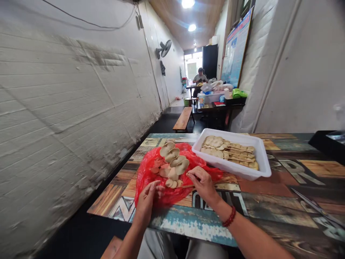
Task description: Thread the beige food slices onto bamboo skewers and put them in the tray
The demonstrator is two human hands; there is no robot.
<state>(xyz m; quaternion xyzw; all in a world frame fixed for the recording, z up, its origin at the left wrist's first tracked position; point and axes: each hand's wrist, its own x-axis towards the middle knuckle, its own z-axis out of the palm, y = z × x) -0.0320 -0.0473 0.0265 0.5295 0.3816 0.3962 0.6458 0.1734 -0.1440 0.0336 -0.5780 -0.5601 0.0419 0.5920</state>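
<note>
Skewer lay low across the red plastic bag, threaded with pale round slices, loose slices piled on the bag just above it. Right hand was closed in a pinch on the skewer's near end, fingers curled at the bag's right edge. Left hand sat at the bag's lower left, fingers bent onto a slice or the plastic; contact looked likely, but the view was too small to say which. Skewer ran between both hands. White tray just right of the bag, touching or nearly so, held finished skewers. All on the painted surface. Red bead bracelet on right wrist. Another person sat far down the room.
</note>
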